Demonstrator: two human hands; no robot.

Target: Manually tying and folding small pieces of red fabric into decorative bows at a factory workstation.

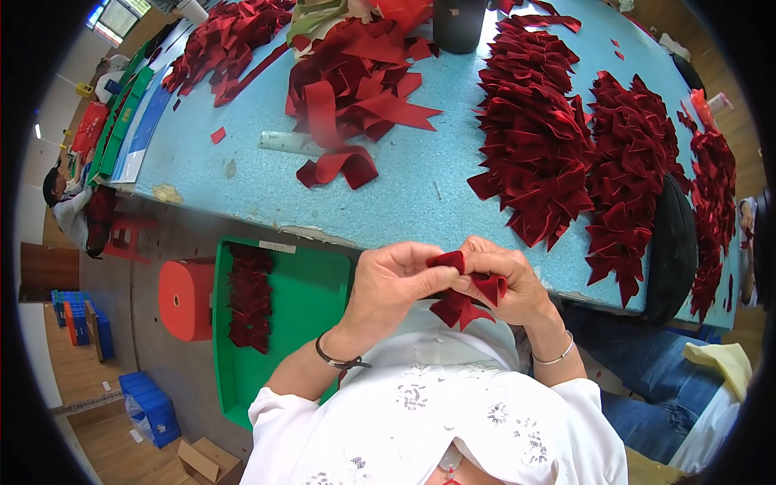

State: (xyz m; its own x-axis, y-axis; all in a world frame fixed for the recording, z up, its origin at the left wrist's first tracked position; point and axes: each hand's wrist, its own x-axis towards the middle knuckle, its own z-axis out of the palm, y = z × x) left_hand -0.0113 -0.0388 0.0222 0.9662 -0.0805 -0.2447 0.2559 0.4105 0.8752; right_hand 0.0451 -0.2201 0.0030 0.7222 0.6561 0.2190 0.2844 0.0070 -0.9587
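Note:
Just in front of the table's near edge, a dark red velvet bow (462,309) hangs between my two hands. My left hand (398,281) pinches its upper left loop between thumb and fingers. On the other side, my right hand (503,279) has its fingers closed round the right loop, and the thumbs meet at the bow's middle. The two tails point downward below the fingers. The knot itself is mostly hidden behind the thumbs. Beyond my hands, a loose pile of red ribbon pieces (356,69) lies on the blue table (234,178).
Long rows of finished-looking red bows (533,145) cover the table's right side, beside a black bag (674,250). A clear ruler (287,143) lies under ribbon. At the left sits a green tray (283,380) holding bows, near a red stool (186,299). A black cup (459,28) stands far back.

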